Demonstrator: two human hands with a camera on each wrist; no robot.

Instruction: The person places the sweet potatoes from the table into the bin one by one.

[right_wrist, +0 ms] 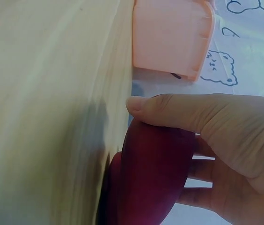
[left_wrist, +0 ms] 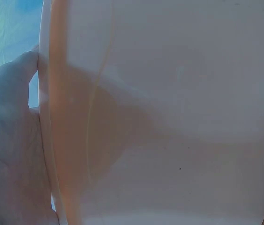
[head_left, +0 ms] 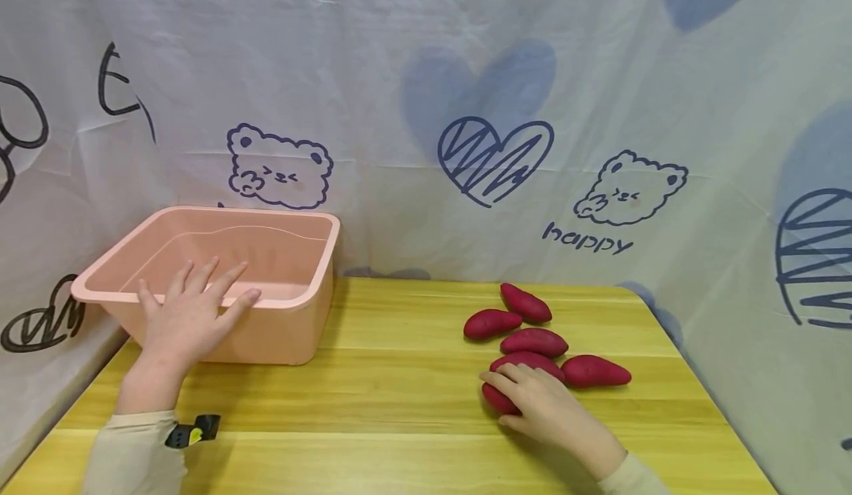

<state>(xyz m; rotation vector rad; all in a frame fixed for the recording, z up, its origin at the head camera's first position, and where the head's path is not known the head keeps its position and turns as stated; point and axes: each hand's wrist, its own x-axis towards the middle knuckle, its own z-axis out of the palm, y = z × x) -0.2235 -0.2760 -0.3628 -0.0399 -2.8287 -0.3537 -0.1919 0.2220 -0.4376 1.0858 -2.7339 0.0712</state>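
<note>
My right hand point(head_left: 542, 406) grips a red-skinned sweet potato point(head_left: 498, 399) at the near end of a loose group. In the right wrist view the thumb lies over one side of this sweet potato point(right_wrist: 157, 168), with the fingers partly hidden behind it. Another sweet potato point(head_left: 526, 362) lies right by the fingers, and one more point(head_left: 595, 371) is just to its right. At the left, my left hand point(head_left: 186, 317) rests at the near rim of a pink plastic basin point(head_left: 279, 336), its fingers spread straight over the edge. The left wrist view looks into the basin's pale interior point(left_wrist: 193, 93).
Farther back lie more sweet potatoes, one in the middle point(head_left: 535, 342), one to the left point(head_left: 491, 324) and one at the back point(head_left: 526, 302). A wood-grain table point(head_left: 393, 384) carries everything. Printed cloth point(head_left: 386, 184) hangs behind the table and along both sides.
</note>
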